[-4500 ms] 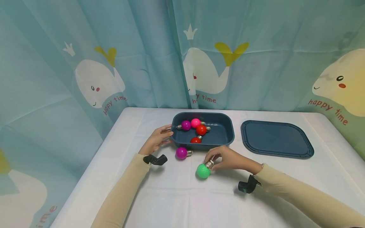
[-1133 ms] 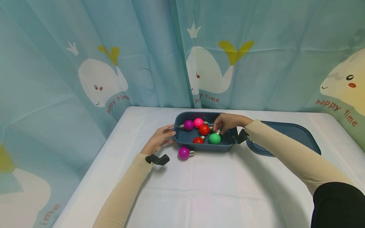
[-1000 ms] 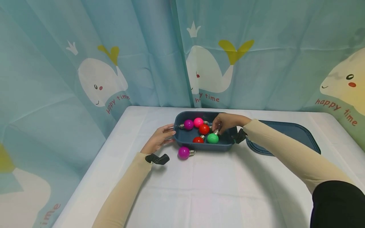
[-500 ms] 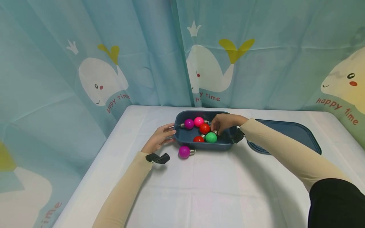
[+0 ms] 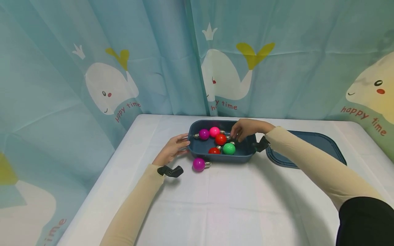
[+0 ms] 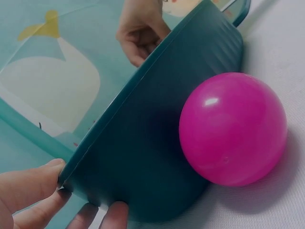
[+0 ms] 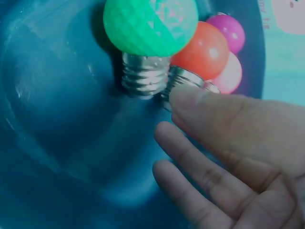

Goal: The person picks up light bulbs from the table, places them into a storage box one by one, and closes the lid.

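In the head view, a dark blue plastic box (image 5: 243,159) holds a green light bulb (image 5: 229,149), two red bulbs (image 5: 220,139), a pink bulb (image 5: 214,131) and a purple bulb (image 5: 204,134). My right hand (image 5: 247,129) hovers over the box's right half with loosely bent fingers and nothing in them; the right wrist view puts the thumb (image 7: 190,98) close by the metal screw bases. Against the box's left end rests my left hand (image 5: 170,148), fingertips (image 6: 116,214) on the outer wall. Another purple bulb (image 6: 233,129) lies on the table just before the box's front wall.
A dark blue lid (image 5: 307,137) lies flat on the white-covered table (image 5: 240,212) to the right of the box, partly behind my right sleeve (image 5: 307,164). Behind and along the sides hangs a pale blue-green curtain (image 5: 166,61) printed with whales.
My right hand has carried the green bulb from the table into the box, nudged it left and let it go, then lifted slightly up and right. The left hand stays at the box.
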A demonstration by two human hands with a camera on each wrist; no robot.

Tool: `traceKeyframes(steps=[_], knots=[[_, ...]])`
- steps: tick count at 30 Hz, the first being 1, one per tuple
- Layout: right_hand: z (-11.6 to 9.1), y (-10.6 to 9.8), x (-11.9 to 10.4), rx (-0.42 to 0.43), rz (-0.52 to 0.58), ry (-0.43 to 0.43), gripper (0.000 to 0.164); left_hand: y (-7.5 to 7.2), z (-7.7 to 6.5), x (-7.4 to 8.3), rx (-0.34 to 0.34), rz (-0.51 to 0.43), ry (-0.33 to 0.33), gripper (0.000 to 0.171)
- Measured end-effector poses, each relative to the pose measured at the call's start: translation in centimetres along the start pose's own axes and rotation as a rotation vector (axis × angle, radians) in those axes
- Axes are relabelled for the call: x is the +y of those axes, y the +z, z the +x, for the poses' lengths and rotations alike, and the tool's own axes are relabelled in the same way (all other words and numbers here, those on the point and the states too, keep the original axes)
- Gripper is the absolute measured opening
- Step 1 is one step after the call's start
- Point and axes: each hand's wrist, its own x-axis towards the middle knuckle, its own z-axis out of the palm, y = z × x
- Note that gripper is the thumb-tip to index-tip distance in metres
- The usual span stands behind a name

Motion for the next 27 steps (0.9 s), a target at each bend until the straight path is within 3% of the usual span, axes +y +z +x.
traceKeyframes(steps=[8,16,27], knots=[[-1.8,-0.6,0.0,0.078,0.009,-0.050,0.035,0.0,-0.1,-0.1,-0.016,-0.010,0.016,0.055],[-3.9,-0.4,-0.4,0.215,0.040,-0.084,0.044,-0.1,-0.3,0.0,-0.028,-0.015,0.021,0.056],[-7.0,0.9,-2.4,0.380,0.051,-0.140,0.046,-0.1,-0.5,0.2,-0.029,-0.009,0.010,0.057]])
